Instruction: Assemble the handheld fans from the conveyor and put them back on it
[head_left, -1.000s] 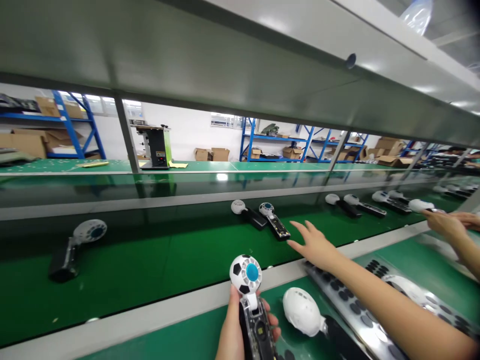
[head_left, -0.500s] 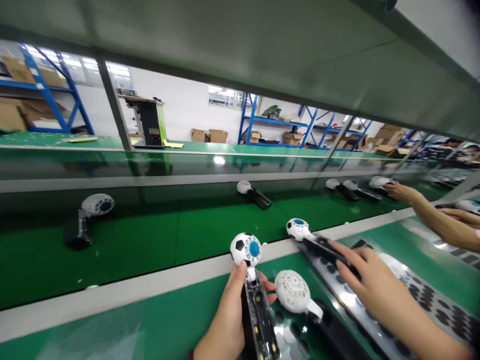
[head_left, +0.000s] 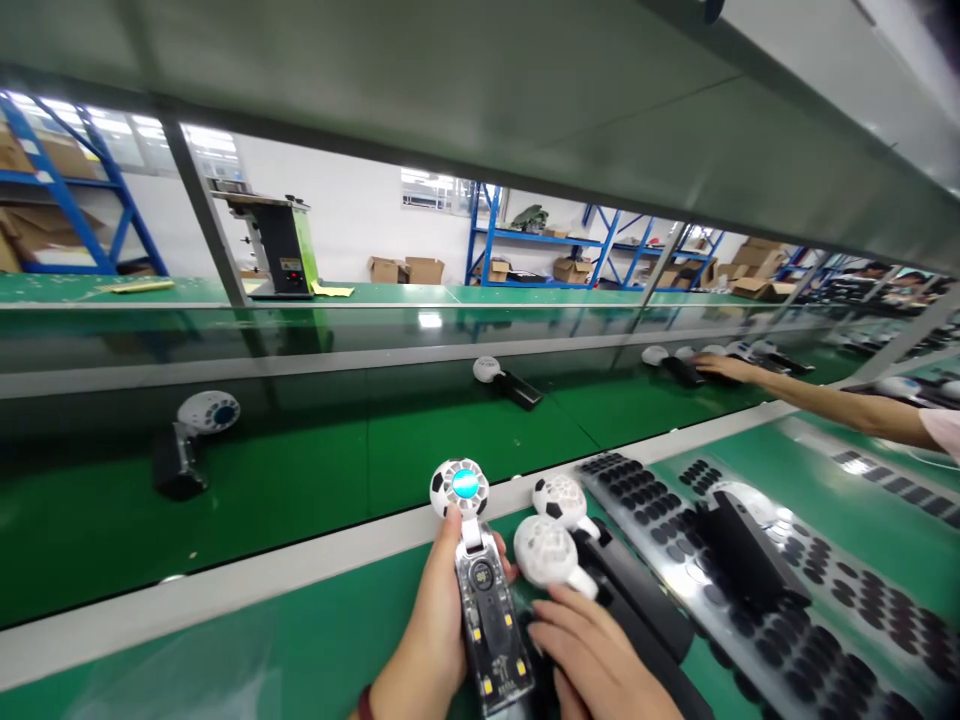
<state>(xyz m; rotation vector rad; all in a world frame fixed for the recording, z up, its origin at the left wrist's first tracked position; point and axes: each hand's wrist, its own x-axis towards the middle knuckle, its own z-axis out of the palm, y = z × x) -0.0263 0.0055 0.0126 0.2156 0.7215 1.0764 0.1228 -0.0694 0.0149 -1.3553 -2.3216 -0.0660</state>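
My left hand (head_left: 435, 625) is wrapped round a handheld fan (head_left: 491, 620) with a football-patterned head and a blue disc in its middle. The clear front of its handle shows small yellow parts inside. Just to the right, my right hand (head_left: 592, 655) has its fingers stretched toward the held fan, partly over the black handle of a white-headed fan (head_left: 546, 550); whether it touches either is unclear. Behind that one lies another fan with a football-patterned head (head_left: 561, 500), its dark handle pointing toward me.
Sheets of round black stickers (head_left: 675, 530) cover the bench at right, with a black-handled fan (head_left: 750, 550) on top. Along the green conveyor (head_left: 300, 500) lie several fans, one at far left (head_left: 206, 415). A co-worker's hand (head_left: 724, 368) reaches across the belt. A shelf (head_left: 450, 80) hangs overhead.
My right hand has let go of the football-headed fan, now lying beside the white one, and moved left toward the held fan. The co-worker's hand moved left along the belt.
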